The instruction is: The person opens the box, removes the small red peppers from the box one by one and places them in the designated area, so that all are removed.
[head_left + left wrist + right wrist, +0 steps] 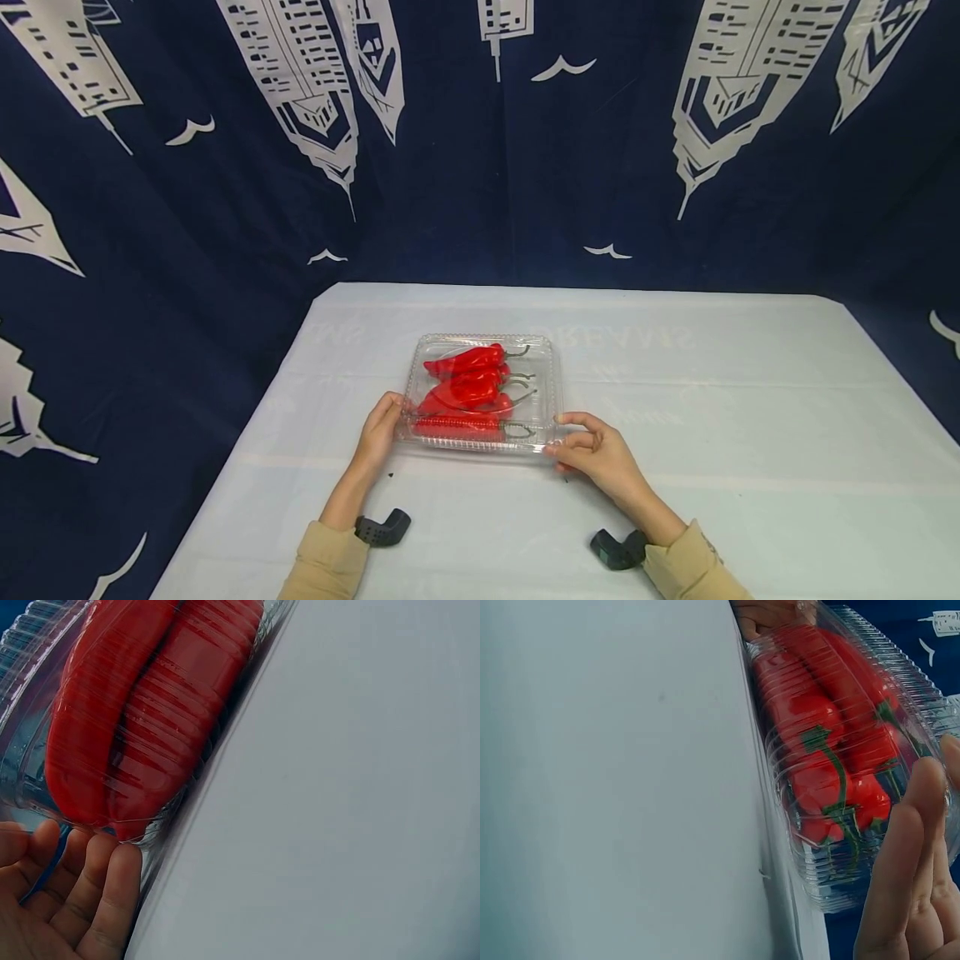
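Note:
A clear plastic clamshell container [546, 367], its lid down, sits at the middle of the white table. Several red peppers [468, 390] with green stems lie side by side inside it. My left hand [381, 429] holds the container's left side near the front corner; its fingertips [124, 862] meet the ribbed wall in the left wrist view. At the front right corner, my right hand [600, 458] grips the edge between thumb and fingers. The right wrist view shows those fingers [900, 877] along the container's end, with the pepper stems just inside.
The white table [712, 400] extends around the container, with a few small dark specks [391, 475] near its front. Behind it hangs a dark blue cloth [450, 208] printed with white buildings and birds. Both wrists wear black devices [384, 528] below tan sleeves.

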{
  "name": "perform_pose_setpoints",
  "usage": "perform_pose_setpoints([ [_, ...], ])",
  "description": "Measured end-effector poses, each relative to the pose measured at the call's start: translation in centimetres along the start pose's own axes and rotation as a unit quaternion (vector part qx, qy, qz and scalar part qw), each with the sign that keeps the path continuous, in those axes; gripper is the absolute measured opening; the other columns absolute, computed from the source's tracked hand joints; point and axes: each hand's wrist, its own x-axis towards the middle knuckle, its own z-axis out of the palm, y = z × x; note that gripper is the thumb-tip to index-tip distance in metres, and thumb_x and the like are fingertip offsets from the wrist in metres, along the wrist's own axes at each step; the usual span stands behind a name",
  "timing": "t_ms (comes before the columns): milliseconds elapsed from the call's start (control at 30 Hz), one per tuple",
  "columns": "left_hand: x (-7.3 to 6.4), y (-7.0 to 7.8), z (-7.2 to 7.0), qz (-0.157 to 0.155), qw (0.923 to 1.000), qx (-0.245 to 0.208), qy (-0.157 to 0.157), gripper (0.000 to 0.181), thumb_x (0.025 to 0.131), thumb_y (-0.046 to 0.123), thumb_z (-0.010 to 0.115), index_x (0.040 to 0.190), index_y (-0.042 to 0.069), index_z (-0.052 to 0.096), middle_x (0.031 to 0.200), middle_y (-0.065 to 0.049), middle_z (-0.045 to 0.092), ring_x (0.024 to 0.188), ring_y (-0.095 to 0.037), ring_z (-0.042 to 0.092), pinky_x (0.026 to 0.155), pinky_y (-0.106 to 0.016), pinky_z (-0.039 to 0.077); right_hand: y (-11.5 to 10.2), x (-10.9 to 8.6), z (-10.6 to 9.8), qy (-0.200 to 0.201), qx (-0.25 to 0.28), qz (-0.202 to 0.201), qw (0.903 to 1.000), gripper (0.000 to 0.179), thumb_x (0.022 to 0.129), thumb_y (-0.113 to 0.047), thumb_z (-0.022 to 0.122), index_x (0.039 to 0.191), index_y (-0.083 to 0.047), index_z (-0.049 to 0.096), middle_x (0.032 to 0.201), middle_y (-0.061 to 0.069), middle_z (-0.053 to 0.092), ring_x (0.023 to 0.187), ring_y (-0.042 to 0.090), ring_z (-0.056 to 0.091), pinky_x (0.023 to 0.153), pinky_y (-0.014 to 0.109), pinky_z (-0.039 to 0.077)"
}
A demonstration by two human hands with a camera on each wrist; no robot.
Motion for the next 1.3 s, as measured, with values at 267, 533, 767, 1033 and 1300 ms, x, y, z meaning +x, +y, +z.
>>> perform_pose_setpoints([
  [267, -0.01, -0.13, 0.09, 0.007, 0.9999, -0.008, 0.006, 0.026, 0.103, 0.017, 0.034, 0.095, -0.002, 0.05, 0.093, -0.005, 0.053, 0.087, -0.011, 0.047, 0.077, -0.025, 0.039, 0.07, -0.08, 0.22, 0.033, -0.022, -0.016, 0.9991, 0.046, 0.077, -0.003, 0.076, 0.114, 0.009, 0.052, 0.077, 0.003, 0.065, 0.069, 0.011, 0.066, 0.062, 0.024, 0.053],
  [533, -0.07, -0.09, 0.02, 0.001, 0.9999, -0.014, -0.001, 0.027, 0.103, 0.017, 0.033, 0.097, -0.005, 0.05, 0.091, -0.005, 0.051, 0.085, -0.012, 0.045, 0.075, -0.024, 0.038, 0.4, -0.14, 0.35, 0.07, -0.028, -0.011, 0.9971, 0.043, 0.075, -0.006, 0.079, 0.109, 0.007, 0.058, 0.079, 0.007, 0.066, 0.069, 0.012, 0.066, 0.062, 0.025, 0.054],
  [767, -0.1, -0.01, 0.0, 0.005, 0.9999, -0.016, 0.0, 0.027, 0.103, 0.016, 0.033, 0.097, -0.006, 0.05, 0.088, -0.001, 0.05, 0.081, -0.011, 0.044, 0.071, -0.023, 0.037, 0.6, -0.2, 0.45, 0.078, -0.035, -0.024, 0.996, 0.037, 0.074, -0.007, 0.079, 0.102, 0.008, 0.061, 0.081, 0.01, 0.067, 0.069, 0.011, 0.066, 0.061, 0.026, 0.054],
  [1033, -0.02, -0.08, 0.05, 0.014, 0.9999, -0.006, 0.003, 0.028, 0.103, 0.016, 0.034, 0.097, -0.006, 0.051, 0.086, 0.001, 0.051, 0.078, -0.01, 0.044, 0.069, -0.024, 0.037, 0.77, -0.22, 0.44, 0.075, -0.024, -0.033, 0.9964, 0.032, 0.076, -0.006, 0.078, 0.098, 0.009, 0.061, 0.078, 0.006, 0.068, 0.066, 0.01, 0.066, 0.059, 0.024, 0.054],
  [1300, -0.03, -0.06, -0.02, -0.001, 1.0, 0.0, 0.004, 0.028, 0.103, 0.017, 0.033, 0.097, -0.003, 0.052, 0.091, -0.002, 0.052, 0.083, -0.014, 0.046, 0.071, -0.026, 0.038, 0.58, -0.35, 0.7, 0.06, 0.027, -0.019, 0.9976, 0.03, 0.077, -0.002, 0.075, 0.098, 0.011, 0.058, 0.077, 0.002, 0.069, 0.064, 0.013, 0.066, 0.058, 0.025, 0.054],
])
